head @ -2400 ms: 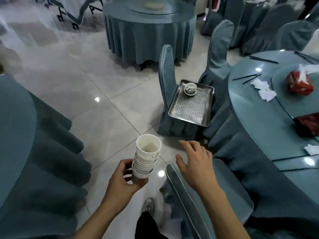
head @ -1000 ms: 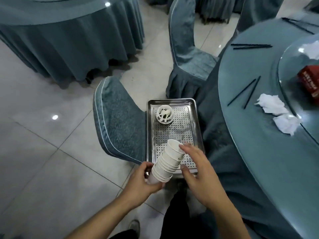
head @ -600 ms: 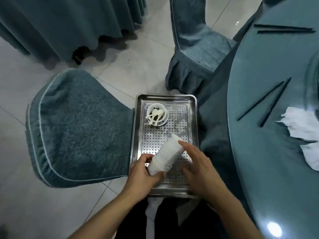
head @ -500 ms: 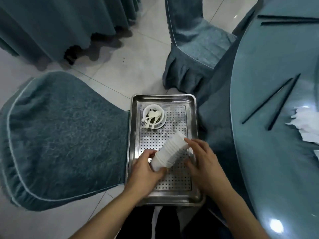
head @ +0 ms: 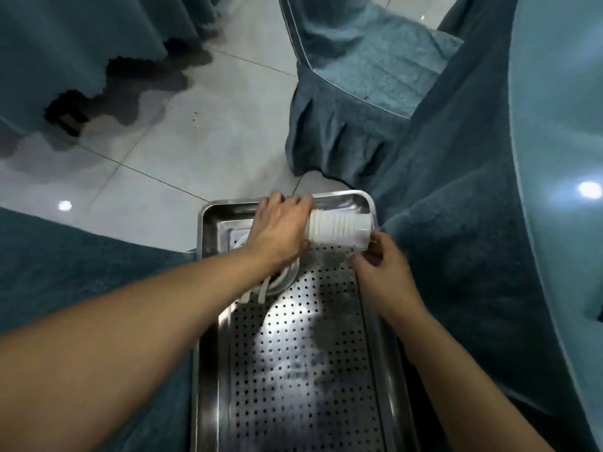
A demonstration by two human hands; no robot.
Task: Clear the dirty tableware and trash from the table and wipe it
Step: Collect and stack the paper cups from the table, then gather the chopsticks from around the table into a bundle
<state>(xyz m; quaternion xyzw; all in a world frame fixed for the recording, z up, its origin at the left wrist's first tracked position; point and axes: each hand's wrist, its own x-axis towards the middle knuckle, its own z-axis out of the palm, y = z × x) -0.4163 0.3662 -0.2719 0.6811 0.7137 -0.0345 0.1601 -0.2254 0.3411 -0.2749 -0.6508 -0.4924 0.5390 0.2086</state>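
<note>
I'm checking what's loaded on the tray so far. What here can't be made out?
- Bowl, head view: mostly hidden under the left hand; its contents are unreadable.
- Cup stack: its base is inside the left hand, so the count is unclear.
- Tray: near end cut off by the bottom edge.
- Right hand: its fingertips are blurred.

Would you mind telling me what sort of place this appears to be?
Probably a restaurant or banquet hall: a teal fabric-covered chair, a teal cloth-draped table, a perforated steel tray and stacked white paper cups held in both hands.
</note>
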